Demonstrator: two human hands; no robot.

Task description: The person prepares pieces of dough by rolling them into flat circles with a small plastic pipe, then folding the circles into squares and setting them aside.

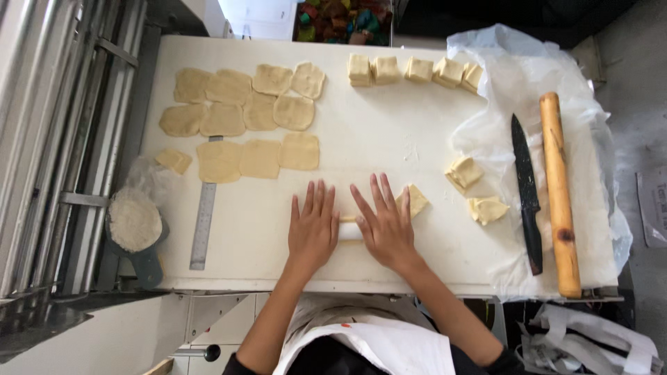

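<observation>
My left hand [313, 226] and my right hand [384, 222] lie flat, fingers spread, on a white rolling pin [349, 231] that shows only between them. Under the pin a piece of pale dough [417, 199] sticks out to the right of my right hand. The white work table [389, 139] carries it all. Two more folded dough pieces [463, 171] [487, 209] lie to the right. Several flattened dough squares [260, 158] are laid out at the upper left, and a row of thick dough blocks [413, 70] lines the far edge.
A black knife [526, 191] and a wooden rolling pin [559, 194] rest on clear plastic sheeting [590, 125] at the right. A metal ruler [203, 226] lies left of my hands. A scoop of flour [135, 222] sits at the table's left edge, beside metal rails [48, 139].
</observation>
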